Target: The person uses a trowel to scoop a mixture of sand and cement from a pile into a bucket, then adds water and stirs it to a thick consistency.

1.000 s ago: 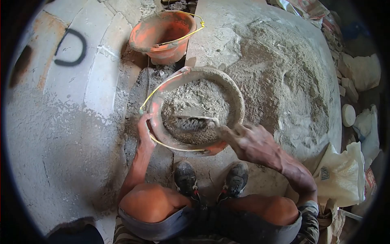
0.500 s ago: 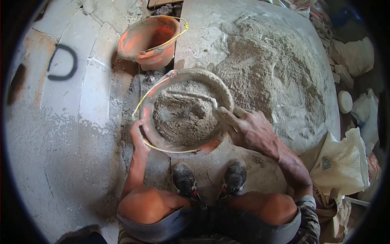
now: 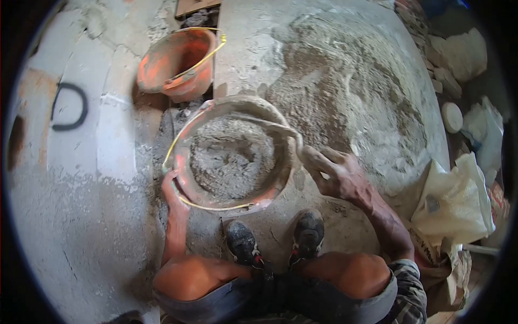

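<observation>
An orange bucket point(image 3: 182, 162), smeared with grey, stands in front of my feet and holds grey mortar point(image 3: 232, 167). My left hand point(image 3: 175, 191) is closed on its left rim, near the end of the yellow handle point(image 3: 213, 207). In my right hand point(image 3: 339, 174), just outside the right rim, the fingers are wrapped round a trowel. The mortar-coated trowel point(image 3: 270, 125) reaches over the rim into the upper right of the bucket, its blade seen nearly edge-on. Its grip is hidden by my fingers.
A second orange bucket point(image 3: 181, 70) stands tilted beyond the first. A wide heap of grey mortar point(image 3: 356, 92) lies on a board to the right. White sacks point(image 3: 456, 200), rubble and a round white lid point(image 3: 452, 117) line the right side. My shoes point(image 3: 308, 232) are close to the bucket.
My right hand has drawn the trowel outward to the right, over the bucket's rim. The mortar surface looks flatter. My left hand keeps its hold; the whole view has shifted slightly.
</observation>
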A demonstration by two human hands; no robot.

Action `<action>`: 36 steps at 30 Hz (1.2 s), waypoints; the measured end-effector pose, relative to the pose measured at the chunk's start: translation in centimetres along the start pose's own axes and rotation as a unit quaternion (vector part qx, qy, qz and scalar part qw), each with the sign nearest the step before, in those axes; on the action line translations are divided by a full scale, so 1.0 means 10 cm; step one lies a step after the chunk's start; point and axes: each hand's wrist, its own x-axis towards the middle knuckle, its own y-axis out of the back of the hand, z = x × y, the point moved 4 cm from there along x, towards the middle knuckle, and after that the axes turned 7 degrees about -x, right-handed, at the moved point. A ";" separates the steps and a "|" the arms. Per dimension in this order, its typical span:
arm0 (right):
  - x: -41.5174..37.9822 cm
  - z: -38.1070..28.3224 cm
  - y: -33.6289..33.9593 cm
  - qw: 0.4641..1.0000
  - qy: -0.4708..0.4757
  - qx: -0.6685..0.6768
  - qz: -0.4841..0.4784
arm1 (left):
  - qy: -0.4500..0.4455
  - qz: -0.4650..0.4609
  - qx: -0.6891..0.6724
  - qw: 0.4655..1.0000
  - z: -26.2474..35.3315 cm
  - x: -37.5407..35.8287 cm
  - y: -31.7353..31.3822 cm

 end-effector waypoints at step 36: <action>-0.91 2.75 -0.86 0.691 -0.521 0.465 0.187 | -0.003 -0.005 0.048 0.999 0.03 0.01 0.01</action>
